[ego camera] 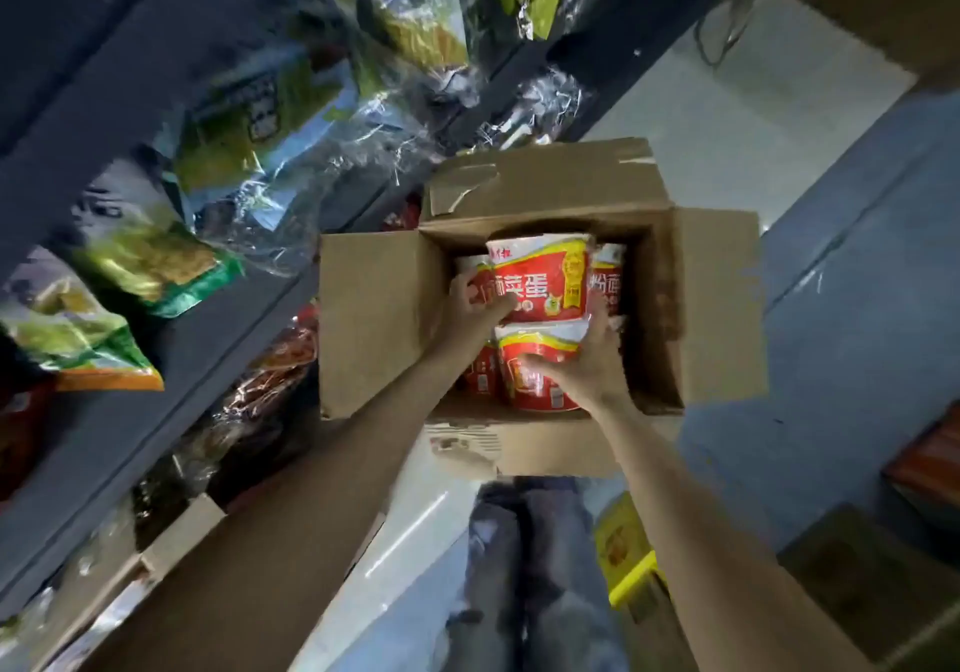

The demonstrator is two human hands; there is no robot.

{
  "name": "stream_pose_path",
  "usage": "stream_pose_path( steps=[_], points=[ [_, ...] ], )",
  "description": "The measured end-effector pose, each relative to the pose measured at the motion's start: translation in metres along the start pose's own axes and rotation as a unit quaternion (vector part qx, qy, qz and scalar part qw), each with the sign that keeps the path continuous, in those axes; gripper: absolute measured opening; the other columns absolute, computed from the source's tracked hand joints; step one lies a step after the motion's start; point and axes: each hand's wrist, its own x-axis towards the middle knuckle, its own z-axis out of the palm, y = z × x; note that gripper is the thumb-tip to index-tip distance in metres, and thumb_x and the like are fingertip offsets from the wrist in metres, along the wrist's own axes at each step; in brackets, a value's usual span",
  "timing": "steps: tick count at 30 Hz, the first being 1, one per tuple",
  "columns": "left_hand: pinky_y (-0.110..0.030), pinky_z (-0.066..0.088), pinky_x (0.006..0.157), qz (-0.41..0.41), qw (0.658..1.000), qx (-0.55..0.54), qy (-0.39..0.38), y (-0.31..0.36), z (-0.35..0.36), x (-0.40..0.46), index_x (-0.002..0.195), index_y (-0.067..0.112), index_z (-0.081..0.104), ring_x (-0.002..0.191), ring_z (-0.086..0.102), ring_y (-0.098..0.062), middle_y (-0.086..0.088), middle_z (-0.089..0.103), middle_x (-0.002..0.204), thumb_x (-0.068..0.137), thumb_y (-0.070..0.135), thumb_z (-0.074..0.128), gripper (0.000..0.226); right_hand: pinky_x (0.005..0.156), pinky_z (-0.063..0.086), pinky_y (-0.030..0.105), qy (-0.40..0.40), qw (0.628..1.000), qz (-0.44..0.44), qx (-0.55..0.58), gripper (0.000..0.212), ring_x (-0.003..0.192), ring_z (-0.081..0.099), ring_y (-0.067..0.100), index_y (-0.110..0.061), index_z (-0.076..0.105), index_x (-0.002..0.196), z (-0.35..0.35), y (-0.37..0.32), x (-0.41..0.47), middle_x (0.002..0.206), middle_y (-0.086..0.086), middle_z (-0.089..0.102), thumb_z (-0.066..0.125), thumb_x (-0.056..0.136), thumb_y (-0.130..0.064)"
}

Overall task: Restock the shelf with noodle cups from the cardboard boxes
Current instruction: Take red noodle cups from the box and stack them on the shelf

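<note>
Two hands (535, 338) clamped on stacked noodle cups (540, 281), one each side, inside the cardboard box (717, 307).

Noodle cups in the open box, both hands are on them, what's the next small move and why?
Probably lift the two cups straight up out of the cardboard box. The left hand grips the upper noodle cup, the right hand the lower noodle cup, and the flaps are open.

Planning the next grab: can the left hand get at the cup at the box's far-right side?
Probably not directly: the left hand is on the left, and the big middle cup blocks that far-right cup.
</note>
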Motion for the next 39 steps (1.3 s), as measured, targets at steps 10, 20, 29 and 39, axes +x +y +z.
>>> stream_pose_path(
  steps=[10, 20, 29, 39],
  points=[
    [-0.048, 0.037, 0.107, -0.05, 0.987, 0.148, -0.028, -0.007, 0.058, 0.08, 0.145, 0.032, -0.024, 0.135, 0.037, -0.032, -0.01, 0.026, 0.153, 0.056, 0.057, 0.083, 0.142, 0.099, 0.045, 0.046, 0.022, 0.999, -0.029, 0.006, 0.132, 0.13, 0.038, 0.029, -0.039, -0.004, 0.148, 0.026, 0.032, 0.04, 0.146, 0.015, 0.028, 0.089, 0.054, -0.044],
    [-0.05, 0.031, 0.108, -0.025, 0.993, 0.085, 0.08, -0.008, 0.061, 0.049, 0.149, 0.035, -0.008, 0.136, 0.03, -0.034, -0.011, 0.026, 0.15, 0.055, 0.058, 0.084, 0.133, 0.102, 0.038, 0.055, 0.102, 0.992, -0.043, -0.065, 0.123, 0.129, 0.039, 0.032, -0.033, 0.009, 0.146, 0.005, 0.02, 0.008, 0.144, 0.006, 0.033, 0.085, 0.052, -0.054],
    [-0.027, 0.05, 0.095, 0.21, 0.957, -0.136, 0.147, -0.001, -0.034, -0.069, 0.141, 0.013, 0.03, 0.109, 0.056, 0.007, 0.004, 0.057, 0.124, 0.044, 0.036, 0.095, 0.118, 0.104, 0.042, 0.042, 0.07, 0.975, -0.208, 0.028, 0.112, 0.126, 0.042, 0.014, -0.034, 0.03, 0.134, -0.048, -0.037, -0.074, 0.131, -0.015, 0.039, 0.084, 0.038, -0.056],
    [-0.02, 0.038, 0.103, 0.405, 0.873, -0.099, 0.253, -0.033, -0.118, -0.148, 0.147, 0.009, 0.015, 0.132, 0.042, -0.008, -0.003, 0.039, 0.144, 0.052, 0.022, 0.093, 0.124, 0.101, 0.042, 0.046, 0.066, 0.91, -0.408, 0.034, 0.11, 0.129, 0.04, 0.014, -0.029, 0.029, 0.137, -0.001, -0.082, -0.086, 0.139, -0.004, 0.039, 0.086, 0.047, -0.058]
  ],
)
